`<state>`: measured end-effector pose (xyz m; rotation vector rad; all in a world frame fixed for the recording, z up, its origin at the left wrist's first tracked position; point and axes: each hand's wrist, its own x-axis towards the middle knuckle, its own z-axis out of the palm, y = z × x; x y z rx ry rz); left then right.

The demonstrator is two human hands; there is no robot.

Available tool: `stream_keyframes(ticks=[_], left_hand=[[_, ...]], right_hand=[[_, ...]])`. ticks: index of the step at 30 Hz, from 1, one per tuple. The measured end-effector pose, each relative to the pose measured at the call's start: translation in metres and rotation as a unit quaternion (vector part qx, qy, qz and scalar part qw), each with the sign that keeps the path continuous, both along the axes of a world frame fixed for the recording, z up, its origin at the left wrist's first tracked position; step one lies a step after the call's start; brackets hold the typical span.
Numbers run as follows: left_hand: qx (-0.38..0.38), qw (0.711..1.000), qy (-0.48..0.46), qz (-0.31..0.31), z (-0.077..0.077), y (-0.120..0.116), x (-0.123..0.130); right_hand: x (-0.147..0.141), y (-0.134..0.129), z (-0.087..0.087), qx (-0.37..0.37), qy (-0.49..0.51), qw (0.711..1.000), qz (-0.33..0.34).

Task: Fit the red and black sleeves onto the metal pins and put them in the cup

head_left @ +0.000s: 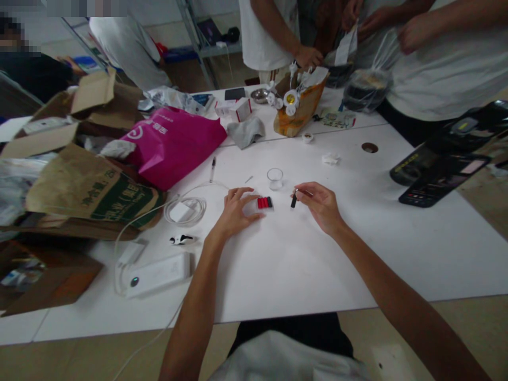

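On the white table lies a tight row of small red cylinders (263, 202), with a black one (270, 202) at its right end. My left hand (238, 210) rests at the left of this row, thumb and fingers apart; whether a fingertip touches it, I cannot tell. To the right, my right hand (319, 205) pinches a small black cylinder (293, 201) with a shiny upper end, held upright by thumb and fingertips. Just beyond both hands stands a small clear glass cup (274, 179).
Left of my arm lie a white power bank (159, 274), a coiled cable (198, 211) and a small white-and-black item (182, 239). A pink bag (174, 143) and cardboard boxes (93, 95) crowd the left. A phone (440, 182) leans at right. People stand across the table.
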<state>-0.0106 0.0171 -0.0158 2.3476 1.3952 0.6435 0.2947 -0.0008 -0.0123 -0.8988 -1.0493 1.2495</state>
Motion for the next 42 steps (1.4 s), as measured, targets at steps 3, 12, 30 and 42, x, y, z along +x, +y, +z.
stream_keyframes(ticks=[3, 12, 30, 42], left_hand=[[-0.001, 1.0, 0.001, 0.002, 0.0, 0.0, 0.0], [0.002, 0.999, -0.029, 0.016, 0.002, 0.002, 0.0], [0.012, 0.997, -0.064, 0.04, -0.016, -0.01, 0.058], [0.015, 0.997, -0.057, 0.043, -0.019, -0.009, 0.059]], right_hand=[[0.0, 0.0, 0.0, 0.001, 0.003, 1.0, 0.004], [0.001, 0.001, -0.001, 0.001, -0.004, 1.0, 0.0], [-0.001, 0.0, -0.002, 0.0, 0.0, 1.0, 0.013], [0.0, 0.0, -0.004, -0.001, 0.008, 1.0, 0.025]])
